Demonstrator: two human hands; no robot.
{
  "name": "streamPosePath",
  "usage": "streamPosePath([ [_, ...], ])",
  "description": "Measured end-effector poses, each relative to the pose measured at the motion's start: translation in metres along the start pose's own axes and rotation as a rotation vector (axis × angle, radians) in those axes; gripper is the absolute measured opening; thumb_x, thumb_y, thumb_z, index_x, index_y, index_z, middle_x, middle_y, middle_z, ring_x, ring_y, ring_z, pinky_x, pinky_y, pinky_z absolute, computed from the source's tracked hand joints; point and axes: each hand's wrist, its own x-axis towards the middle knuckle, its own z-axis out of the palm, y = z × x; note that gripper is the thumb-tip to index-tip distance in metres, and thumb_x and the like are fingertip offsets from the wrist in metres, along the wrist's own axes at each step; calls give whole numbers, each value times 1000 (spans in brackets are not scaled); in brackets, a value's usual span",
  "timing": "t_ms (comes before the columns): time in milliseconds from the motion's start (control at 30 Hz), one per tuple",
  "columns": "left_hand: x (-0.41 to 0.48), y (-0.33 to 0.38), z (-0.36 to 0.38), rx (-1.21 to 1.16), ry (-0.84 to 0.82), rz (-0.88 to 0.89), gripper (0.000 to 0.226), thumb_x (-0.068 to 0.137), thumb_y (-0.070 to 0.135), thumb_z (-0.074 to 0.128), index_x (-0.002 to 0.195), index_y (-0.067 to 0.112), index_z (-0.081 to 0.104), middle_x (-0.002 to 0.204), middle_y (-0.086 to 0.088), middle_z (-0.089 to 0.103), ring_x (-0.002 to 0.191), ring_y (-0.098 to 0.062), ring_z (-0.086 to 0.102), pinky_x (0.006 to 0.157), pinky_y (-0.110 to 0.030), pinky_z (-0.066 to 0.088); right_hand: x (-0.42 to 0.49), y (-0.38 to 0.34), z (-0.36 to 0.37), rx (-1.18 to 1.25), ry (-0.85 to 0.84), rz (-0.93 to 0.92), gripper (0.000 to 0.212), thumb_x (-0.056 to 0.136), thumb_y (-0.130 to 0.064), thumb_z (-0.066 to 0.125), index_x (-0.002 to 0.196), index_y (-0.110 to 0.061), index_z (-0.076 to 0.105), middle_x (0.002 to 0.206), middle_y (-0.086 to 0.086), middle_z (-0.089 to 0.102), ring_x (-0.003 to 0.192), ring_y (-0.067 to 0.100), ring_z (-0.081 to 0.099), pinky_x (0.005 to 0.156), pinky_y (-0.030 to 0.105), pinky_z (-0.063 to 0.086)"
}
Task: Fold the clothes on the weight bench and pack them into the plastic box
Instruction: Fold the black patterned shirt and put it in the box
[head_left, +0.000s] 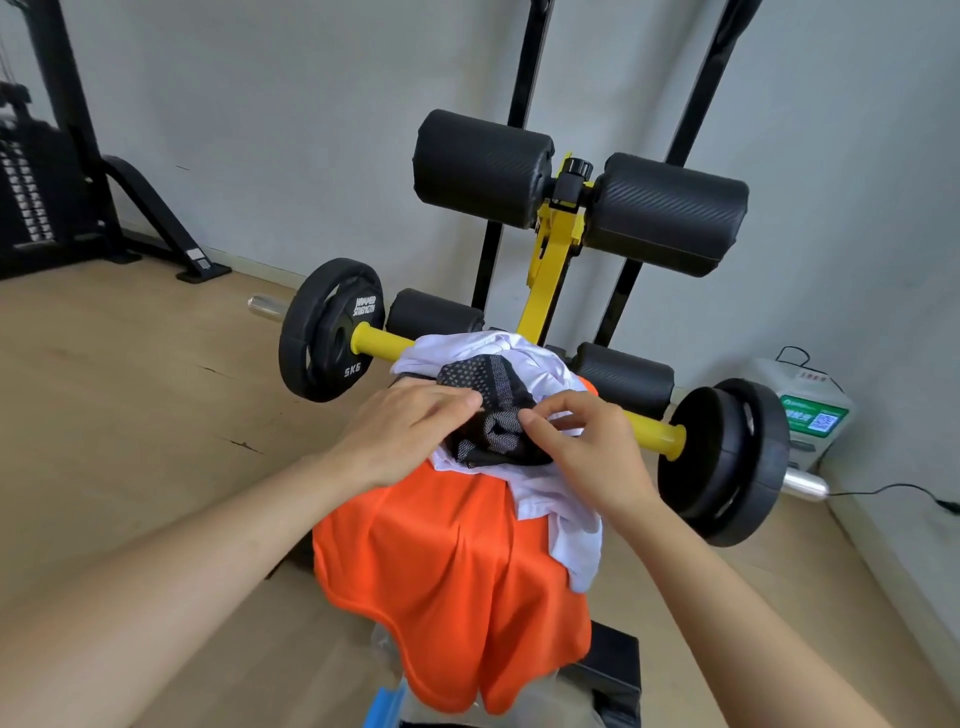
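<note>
As the left hand (410, 431) and right hand (582, 447) pinch the dark patterned garment (493, 410) at the clothes pile's (457, 571) twelve o'clock end, folding looks barely begun. Next up: lift it clear and spread it flat. The plastic box (387, 699) peeks in at six o'clock.

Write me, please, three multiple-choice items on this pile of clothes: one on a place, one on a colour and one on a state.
1. Where does the dark patterned garment lie?
A. On the floor
B. On the white garment
C. In the box

2. What colour is the lowest garment in the pile?
A. Orange
B. Green
C. Blue

3. What are the hands doing?
A. Hanging idle
B. Lifting the bar
C. Both touching the dark patterned garment

Answers:
1 B: white cloth shows all around it.
2 A: the orange garment drapes below the other two.
3 C: the left hand rests on it and the right hand pinches its edge.
</note>
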Motion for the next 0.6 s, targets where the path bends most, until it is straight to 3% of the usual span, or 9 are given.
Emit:
streamPosePath([
  [100,2,6,-1,66,-8,33,60,79,77,35,104,39,74,119,20,68,118,-3,55,99,-41,46,2,-6,3,-61,14,81,20,81,-42,75,81,-24,67,81,-11,70,79,10,66,73,27,49],
  [200,-3,7,-3,176,-51,53,68,67,79,39,118,43,67,131,25,60,126,-4,46,100,-31,40,3,-9,3,-173,-49,217,45,76,-56,73,106,-24,63,102,-7,66,96,13,62,83,30,48],
  [300,-7,3,-3,267,-39,92,70,65,79,42,124,45,60,134,29,55,130,-6,43,102,-33,40,3,-10,7,-175,-125,282,61,75,-66,69,114,-20,61,106,-4,65,102,16,60,82,29,46],
  [467,-12,-1,-8,273,9,141,63,68,75,51,120,40,62,126,25,60,121,-6,50,97,-30,42,-1,-16,15,-120,-60,121,46,74,-41,80,111,-20,61,92,-6,68,85,11,62,72,22,47],
  [600,-15,3,-29,240,204,178,49,73,60,58,115,35,64,115,22,62,115,-9,51,96,-30,42,-5,-19,14,-71,-2,-82,48,73,-24,83,116,-20,63,101,-7,67,92,11,59,82,23,45],
])
